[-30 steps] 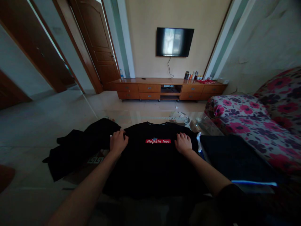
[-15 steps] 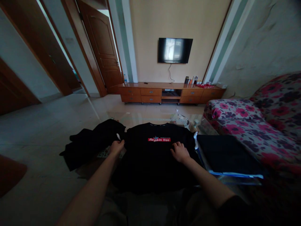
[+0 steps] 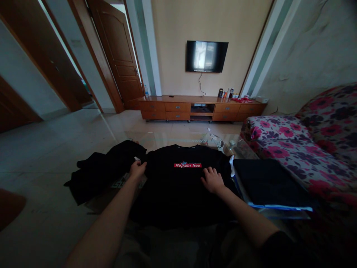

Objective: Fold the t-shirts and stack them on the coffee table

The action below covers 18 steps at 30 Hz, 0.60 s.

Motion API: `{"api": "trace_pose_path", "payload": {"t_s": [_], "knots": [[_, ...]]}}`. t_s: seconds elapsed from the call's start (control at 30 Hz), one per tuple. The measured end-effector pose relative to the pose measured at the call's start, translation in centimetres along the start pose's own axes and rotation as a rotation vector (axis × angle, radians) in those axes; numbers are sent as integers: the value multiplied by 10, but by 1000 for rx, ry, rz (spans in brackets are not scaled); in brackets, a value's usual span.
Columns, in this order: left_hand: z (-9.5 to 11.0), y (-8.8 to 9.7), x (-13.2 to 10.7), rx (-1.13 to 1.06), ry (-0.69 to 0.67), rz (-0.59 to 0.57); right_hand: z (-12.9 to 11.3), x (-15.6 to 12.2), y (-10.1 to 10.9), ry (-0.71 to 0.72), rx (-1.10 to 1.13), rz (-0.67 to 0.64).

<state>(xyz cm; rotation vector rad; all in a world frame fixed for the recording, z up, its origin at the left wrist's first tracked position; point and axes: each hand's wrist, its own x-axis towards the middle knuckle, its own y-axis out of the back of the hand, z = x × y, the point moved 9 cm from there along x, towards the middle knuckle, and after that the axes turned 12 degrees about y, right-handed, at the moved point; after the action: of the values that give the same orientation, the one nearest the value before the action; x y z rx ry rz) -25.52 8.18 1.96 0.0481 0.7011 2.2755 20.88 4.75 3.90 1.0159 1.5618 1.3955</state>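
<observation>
A black T-shirt point(image 3: 178, 190) with a red "Remain free" label lies flat on a glass table in front of me. My left hand point(image 3: 137, 169) is closed in a pinch on the shirt's left edge, by the sleeve. My right hand point(image 3: 212, 179) rests flat on the shirt's chest, just below and right of the label, fingers spread. A crumpled black garment point(image 3: 103, 169) lies left of the shirt, close to my left hand.
A folded dark stack point(image 3: 267, 182) with a blue-white edge sits right of the shirt. A floral sofa point(image 3: 306, 141) fills the right side. A wooden TV cabinet point(image 3: 200, 108) stands at the far wall under a wall-mounted TV point(image 3: 206, 56). Tiled floor point(image 3: 55, 149) lies left.
My left hand slid from the shirt's shoulder to its left edge and closed on it. My right hand moved down and inward on the chest. The head camera pulled back slightly.
</observation>
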Motion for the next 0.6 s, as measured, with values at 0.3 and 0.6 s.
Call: {"api": "trace_pose_path", "payload": {"t_s": [0.3, 0.6], "knots": [[25, 5, 0, -135, -120, -92, 0, -1, 2, 11, 5, 15], [16, 11, 17, 60, -172, -106, 0, -2, 0, 2, 20, -4]]}}
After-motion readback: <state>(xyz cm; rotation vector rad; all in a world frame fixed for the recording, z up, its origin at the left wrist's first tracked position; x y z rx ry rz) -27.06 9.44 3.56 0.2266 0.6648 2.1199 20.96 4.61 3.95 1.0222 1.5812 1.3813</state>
